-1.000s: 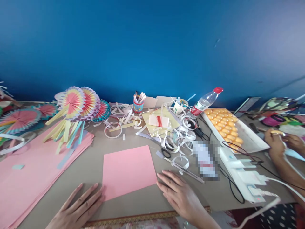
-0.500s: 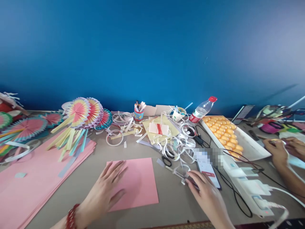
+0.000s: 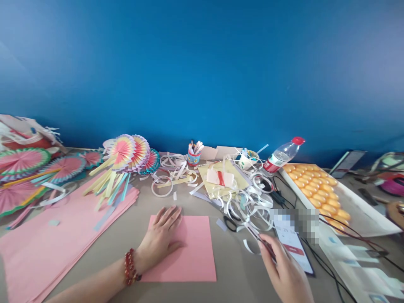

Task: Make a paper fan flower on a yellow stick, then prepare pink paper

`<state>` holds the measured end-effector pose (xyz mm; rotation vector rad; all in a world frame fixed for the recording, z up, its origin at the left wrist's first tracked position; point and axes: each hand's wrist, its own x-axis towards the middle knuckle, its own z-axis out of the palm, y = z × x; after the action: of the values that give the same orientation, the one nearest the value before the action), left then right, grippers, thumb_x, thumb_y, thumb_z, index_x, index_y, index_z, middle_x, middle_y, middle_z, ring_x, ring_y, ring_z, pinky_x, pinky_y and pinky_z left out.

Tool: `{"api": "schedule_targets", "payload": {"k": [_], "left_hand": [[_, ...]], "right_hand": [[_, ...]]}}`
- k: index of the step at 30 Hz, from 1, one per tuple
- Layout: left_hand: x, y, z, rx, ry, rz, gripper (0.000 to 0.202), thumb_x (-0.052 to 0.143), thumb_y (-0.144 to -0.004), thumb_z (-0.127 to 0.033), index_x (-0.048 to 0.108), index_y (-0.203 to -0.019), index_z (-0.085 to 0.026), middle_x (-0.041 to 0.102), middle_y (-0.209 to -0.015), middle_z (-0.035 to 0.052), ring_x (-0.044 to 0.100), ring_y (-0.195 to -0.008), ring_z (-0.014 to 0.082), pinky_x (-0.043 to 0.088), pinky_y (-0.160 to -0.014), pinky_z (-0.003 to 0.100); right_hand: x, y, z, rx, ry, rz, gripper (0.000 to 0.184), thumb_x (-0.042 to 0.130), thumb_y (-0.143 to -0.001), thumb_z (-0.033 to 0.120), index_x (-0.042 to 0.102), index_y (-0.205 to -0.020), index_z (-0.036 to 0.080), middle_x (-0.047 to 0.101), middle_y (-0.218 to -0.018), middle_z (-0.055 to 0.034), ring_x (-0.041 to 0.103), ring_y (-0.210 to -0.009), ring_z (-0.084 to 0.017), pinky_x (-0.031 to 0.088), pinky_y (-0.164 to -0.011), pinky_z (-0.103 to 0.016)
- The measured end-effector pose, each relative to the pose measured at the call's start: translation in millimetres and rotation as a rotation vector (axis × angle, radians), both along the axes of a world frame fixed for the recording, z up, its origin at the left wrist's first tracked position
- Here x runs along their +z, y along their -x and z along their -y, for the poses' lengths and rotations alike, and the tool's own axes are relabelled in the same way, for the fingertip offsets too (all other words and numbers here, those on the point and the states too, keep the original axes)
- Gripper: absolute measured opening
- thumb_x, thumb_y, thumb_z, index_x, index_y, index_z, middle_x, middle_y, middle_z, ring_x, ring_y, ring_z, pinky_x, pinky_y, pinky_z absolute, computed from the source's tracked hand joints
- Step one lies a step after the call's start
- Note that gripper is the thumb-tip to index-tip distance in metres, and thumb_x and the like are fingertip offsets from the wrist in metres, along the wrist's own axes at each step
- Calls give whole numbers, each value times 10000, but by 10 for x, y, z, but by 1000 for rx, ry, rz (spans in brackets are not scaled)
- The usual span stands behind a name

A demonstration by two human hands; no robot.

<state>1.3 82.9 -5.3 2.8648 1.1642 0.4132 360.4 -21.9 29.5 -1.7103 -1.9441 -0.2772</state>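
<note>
My left hand lies flat, fingers stretched out, on the upper left part of a pink square sheet on the tabletop; a red bead bracelet is on that wrist. My right hand is closed in a pinch round the end of a thin stick-like tool that points up-left toward a heap of white paper rings. A phone lies just right of that hand, and black-handled scissors lie between the sheet and the rings.
A stack of pink paper lies at left under folded paper fans. A pen cup, a bottle, a tray of orange pieces and a cabled power strip sit behind and right. Another person's hand shows at the right edge.
My left hand moved from the table's front edge onto the pink sheet. My right hand went right and took hold of the thin tool. The view shifted left and up.
</note>
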Motion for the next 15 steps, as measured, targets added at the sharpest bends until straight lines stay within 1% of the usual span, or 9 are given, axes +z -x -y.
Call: {"api": "schedule_targets", "payload": {"k": [2, 4, 7, 11, 15], "left_hand": [[3, -9, 8, -5, 24, -17, 675, 555, -909, -532, 405, -1447, -152, 462, -1490, 101, 414, -1365, 306, 348, -1127, 508], [-5, -18, 27, -21, 36, -20, 628, 572, -918, -465, 414, -1437, -148, 478, -1479, 99, 440, -1350, 288, 353, -1131, 498], [-17, -36, 64, -45, 27, 4, 513, 573, -931, -377, 476, -1388, -166, 529, -1435, 97, 480, -1322, 263, 371, -1126, 478], [-8, -62, 94, -58, -39, 60, 379, 532, -958, -359, 573, -1291, -183, 611, -1345, 90, 545, -1254, 264, 427, -1082, 465], [16, -79, 97, -118, -106, 122, 295, 448, -999, -260, 616, -1231, -188, 680, -1234, 77, 613, -1157, 215, 483, -1032, 414]], "right_hand": [[-21, 170, -101, 50, 25, -76, 245, 369, -1016, 363, 530, -1119, 210, 715, -947, -82, 724, -815, -195, 564, -676, -253], [-68, 330, -185, 95, 103, -137, 249, 402, -1004, 366, 532, -1154, 216, 712, -1003, -90, 725, -825, -197, 571, -640, -247], [-157, 474, -262, 149, 178, -179, 267, 418, -995, 343, 548, -1198, 228, 705, -1070, -99, 727, -816, -203, 579, -629, -261], [-212, 499, -279, 162, 170, -191, 269, 417, -991, 304, 566, -1203, 230, 703, -1088, -106, 727, -808, -210, 585, -664, -280], [-192, 477, -223, 149, 182, -210, 256, 421, -990, 291, 571, -1190, 235, 714, -1055, -88, 726, -831, -206, 581, -679, -272]]}}
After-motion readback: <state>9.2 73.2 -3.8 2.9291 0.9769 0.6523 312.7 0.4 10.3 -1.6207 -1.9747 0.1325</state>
